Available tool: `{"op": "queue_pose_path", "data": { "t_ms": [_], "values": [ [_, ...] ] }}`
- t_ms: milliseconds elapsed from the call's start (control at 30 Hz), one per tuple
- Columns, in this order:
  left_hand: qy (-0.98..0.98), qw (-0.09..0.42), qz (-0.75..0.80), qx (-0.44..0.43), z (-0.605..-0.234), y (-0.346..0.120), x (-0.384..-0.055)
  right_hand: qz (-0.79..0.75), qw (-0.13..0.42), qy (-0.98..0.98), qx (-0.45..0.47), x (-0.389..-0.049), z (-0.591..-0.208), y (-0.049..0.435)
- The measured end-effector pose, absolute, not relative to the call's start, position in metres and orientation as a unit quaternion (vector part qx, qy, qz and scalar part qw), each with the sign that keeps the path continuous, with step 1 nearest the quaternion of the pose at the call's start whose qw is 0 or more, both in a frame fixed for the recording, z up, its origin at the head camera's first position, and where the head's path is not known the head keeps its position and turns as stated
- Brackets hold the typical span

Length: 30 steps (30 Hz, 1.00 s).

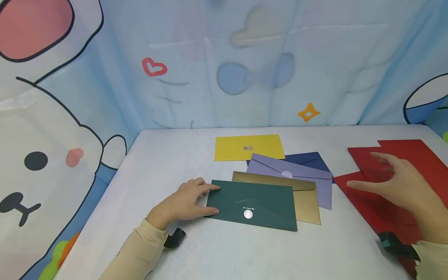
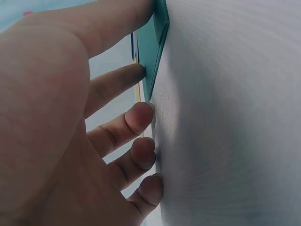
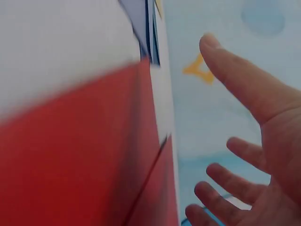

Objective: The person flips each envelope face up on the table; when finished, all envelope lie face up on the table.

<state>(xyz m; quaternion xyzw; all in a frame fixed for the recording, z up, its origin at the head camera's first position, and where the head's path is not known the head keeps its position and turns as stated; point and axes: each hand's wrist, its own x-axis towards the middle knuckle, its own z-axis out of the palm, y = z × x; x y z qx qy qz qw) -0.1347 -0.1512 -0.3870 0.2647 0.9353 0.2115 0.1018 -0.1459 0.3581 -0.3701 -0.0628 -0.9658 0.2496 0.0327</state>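
A dark green envelope (image 1: 252, 200) with a round white seal lies at the front of an overlapping row. My left hand (image 1: 187, 201) rests at its left end, thumb and index fingertip touching its surface. In the left wrist view the other fingers, slightly bent, reach the white table beside the green edge. My right hand (image 1: 402, 184) is held above the red envelopes (image 1: 367, 204) on the right, fingers spread and nothing between them. The right wrist view shows that hand (image 3: 263, 155) apart from the red paper (image 3: 84, 155).
Behind the green envelope lie a gold envelope (image 1: 308, 204), a lilac envelope (image 1: 323, 194), a navy envelope (image 1: 309, 158) and a yellow envelope (image 1: 231, 147). They lie on a white-covered table (image 1: 168, 151). A printed cloth (image 1: 182, 97) hangs along the back.
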Motion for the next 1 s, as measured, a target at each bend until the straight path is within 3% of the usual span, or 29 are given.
{"op": "queue_pose_path", "data": {
  "t_ms": [300,500,1000],
  "values": [
    [0.935,0.102,0.213,0.264,-0.389,-0.152,-0.136,0.208,-0.010,-0.961,-0.180,-0.145,-0.377,0.392],
    [0.935,0.104,0.215,0.263,-0.389,-0.151,-0.136,0.241,-0.051,-0.951,-0.187,-0.145,-0.392,0.407],
    [0.935,0.103,0.211,0.264,-0.390,-0.151,-0.136,0.244,-0.035,-0.948,-0.200,-0.148,-0.405,0.421]
  ]
}}
